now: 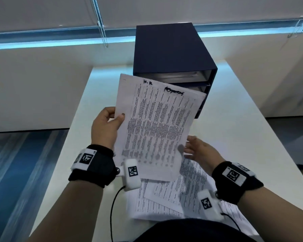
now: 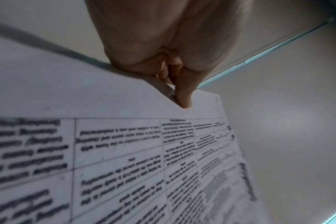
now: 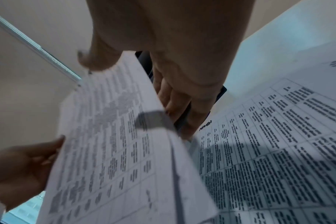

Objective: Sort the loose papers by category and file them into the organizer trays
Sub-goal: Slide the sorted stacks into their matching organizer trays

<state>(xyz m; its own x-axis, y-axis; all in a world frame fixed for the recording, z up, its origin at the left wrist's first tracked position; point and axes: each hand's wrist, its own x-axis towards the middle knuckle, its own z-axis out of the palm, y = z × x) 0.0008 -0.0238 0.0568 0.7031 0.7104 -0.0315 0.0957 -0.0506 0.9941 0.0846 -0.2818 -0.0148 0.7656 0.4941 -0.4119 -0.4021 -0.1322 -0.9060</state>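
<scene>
A person standing at the near edge of a white counter [image 1: 234,119] holds up a thin sheaf of printed sheets [image 1: 156,126] for a look, the top page marked "H.R" by hand beside a second, scrawled word. The left hand [image 1: 106,127] is clamped on the sheaf's left edge, thumb on the face and fingers behind; the right hand [image 1: 200,152] sits at the lower right corner with fingers spread and relaxed under the paper, supporting more than pinching. The pages look light and limp: they bow between the two hands and the top corners fan apart, so a one-handed pinch would probably let them droop and slide askew. A grip on both long edges, or a flat palm beneath, seems the safer hold for feeding them in square. The dark blue organizer [image 1: 173,55] stands just beyond, toward the counter's far edge, its open trays [image 1: 187,75] facing the person and already holding paper in the upper slot. More loose papers [image 1: 178,194] lie overlapping on the counter at the near edge, beneath the raised sheaf, one headed "ADMIN" in the right wrist view.
</scene>
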